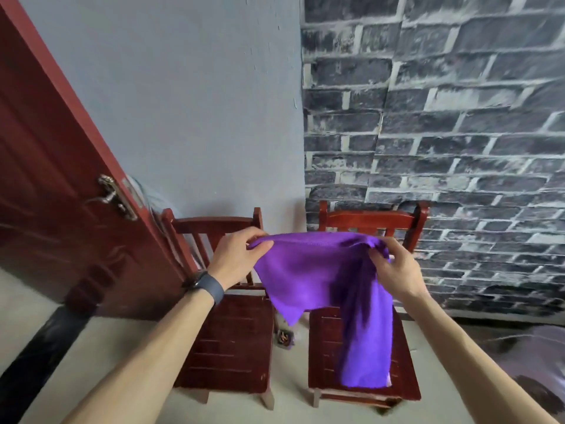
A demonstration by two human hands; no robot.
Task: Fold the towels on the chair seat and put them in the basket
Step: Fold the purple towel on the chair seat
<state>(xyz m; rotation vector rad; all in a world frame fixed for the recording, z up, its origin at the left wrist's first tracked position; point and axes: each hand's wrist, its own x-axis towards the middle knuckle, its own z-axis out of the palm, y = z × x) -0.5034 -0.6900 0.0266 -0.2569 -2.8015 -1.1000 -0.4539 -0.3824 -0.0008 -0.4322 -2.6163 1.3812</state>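
Obs: a person stands facing two wooden chairs, both arms out, one purple towel (308,270) held up at about chair-back height.

Left hand (237,255): thumb and curled fingers pinch the towel's left top corner. Dark wristband (211,286) on that wrist.

Right hand (394,270): thumb and fingers pinch a bunched wad of cloth at the right end of the top edge.

The top edge runs between the two hands, nearly taut with a slight arch. Judged reason: opening the cloth out in the air so its edges and corners can be found before a first fold.

Towel position: airborne, hung between the hands. The left part drapes free, with a loose lower corner over the gap between the chairs. The right part falls as a long twisted strip down to the seat of the right chair (406,377); whether it rests on the seat or hangs just above it, I cannot tell. The uneven hang suggests the right hand is not on a true corner and would need to work along the edge.

A pale scrap (388,380) shows at the strip's lower end, too small to identify.

No fold made in this towel yet. No basket in view.

Surroundings: left chair (232,338) next to a red door (61,209), brick-pattern wall (458,117) behind the right chair
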